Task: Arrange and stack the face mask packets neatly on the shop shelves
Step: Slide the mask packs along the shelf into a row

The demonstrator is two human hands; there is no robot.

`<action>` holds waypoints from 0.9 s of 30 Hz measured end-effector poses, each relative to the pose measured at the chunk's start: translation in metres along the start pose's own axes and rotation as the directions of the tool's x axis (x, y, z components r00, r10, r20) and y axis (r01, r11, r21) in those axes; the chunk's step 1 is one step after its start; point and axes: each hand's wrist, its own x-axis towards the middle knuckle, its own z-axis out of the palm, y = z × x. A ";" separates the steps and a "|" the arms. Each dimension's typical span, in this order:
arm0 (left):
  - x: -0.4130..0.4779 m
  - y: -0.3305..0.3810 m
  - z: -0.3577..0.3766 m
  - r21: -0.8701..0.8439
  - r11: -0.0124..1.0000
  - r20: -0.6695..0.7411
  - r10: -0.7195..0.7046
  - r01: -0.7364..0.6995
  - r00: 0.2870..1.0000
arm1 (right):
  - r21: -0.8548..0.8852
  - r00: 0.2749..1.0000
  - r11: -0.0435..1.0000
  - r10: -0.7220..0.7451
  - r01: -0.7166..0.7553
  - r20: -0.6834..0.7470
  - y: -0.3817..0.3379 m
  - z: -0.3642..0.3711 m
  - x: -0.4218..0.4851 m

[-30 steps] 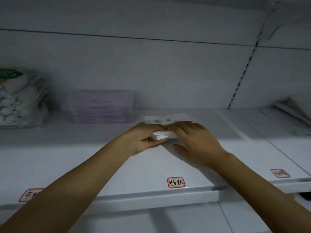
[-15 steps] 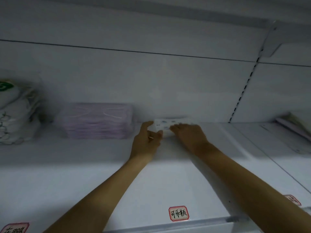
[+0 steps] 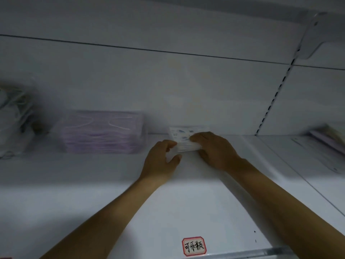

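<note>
A small stack of white face mask packets [image 3: 183, 140] with blue print lies at the back of the white shelf [image 3: 112, 184], close to the rear wall. My left hand [image 3: 161, 161] holds its left end, thumb in front and fingers curled at the side. My right hand [image 3: 214, 149] grips the right end, fingers curled over the top. A pack of purple masks [image 3: 101, 134] in clear wrap sits to the left of the stack, apart from it.
A bag of white masks [image 3: 13, 124] lies at the far left. More packets [image 3: 326, 139] rest on the neighbouring shelf section at right. A red-framed label [image 3: 194, 246] marks the shelf's front edge. A slotted upright [image 3: 274, 98] divides the sections.
Both hands have pushed the white packet stack from the shelf's middle back to the rear wall. The view has tilted up and closer.
</note>
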 end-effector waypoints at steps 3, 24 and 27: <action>-0.001 0.001 0.000 0.014 1.000 -0.004 -0.006 0.006 1.000 | 0.113 0.998 0.993 0.050 -0.044 -0.046 0.005 -0.002 -0.011; 0.041 -0.006 0.014 0.409 0.904 0.093 0.092 -0.122 0.991 | 0.381 0.703 0.598 0.661 -0.705 0.263 0.032 -0.001 -0.028; 0.042 -0.009 0.013 0.376 0.919 0.113 0.080 -0.117 0.990 | 0.345 0.720 0.633 0.608 -0.694 0.334 0.035 -0.003 -0.027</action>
